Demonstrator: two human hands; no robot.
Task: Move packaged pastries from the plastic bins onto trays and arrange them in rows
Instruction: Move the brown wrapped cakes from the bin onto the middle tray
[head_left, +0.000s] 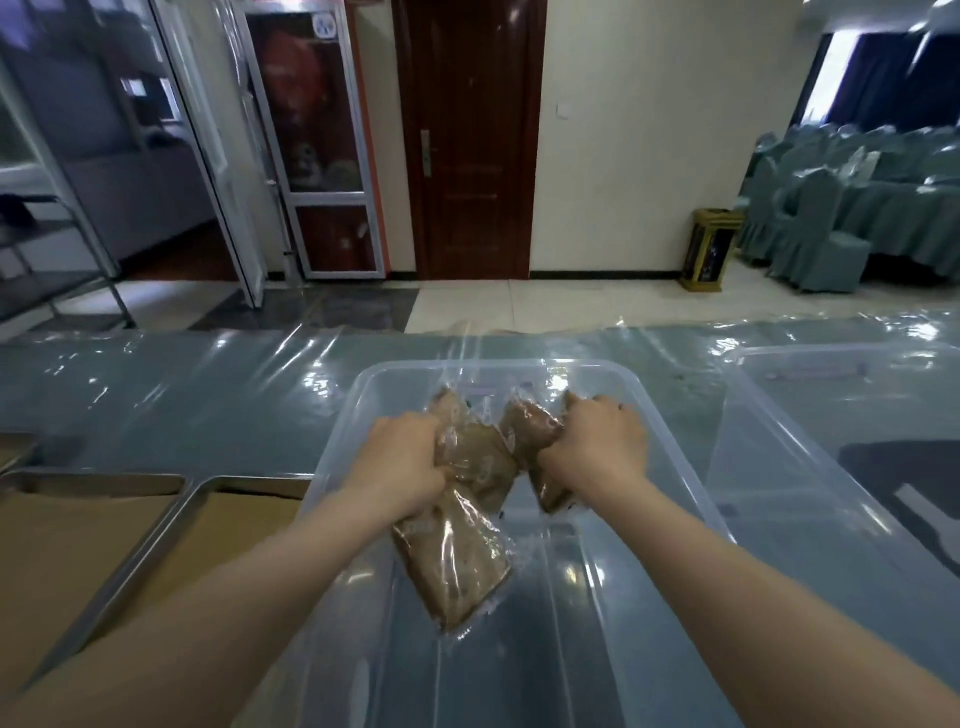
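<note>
Over the clear plastic bin (493, 365), both hands are loaded! My left hand (400, 467) has its fingers curled tight round a bunch of packaged pastries (457, 561), the lowest packet dangling with its long axis running from 11 down to 5 o'clock. My right hand (597, 441) clamps a second bunch (532, 428), fingers wrapped round the tops, packets hanging toward 6. Both bunches look lifted off the bin floor and nearly touch in the middle. Now the key line: the paper-lined metal tray (234, 519) sits on the tabletop (182, 389) out at 9 o'clock, just beside the bin's left wall. So the left hand is nearer and should cross the rim first, I reckon, with the right following. That dangling packet could catch the wall.
</note>
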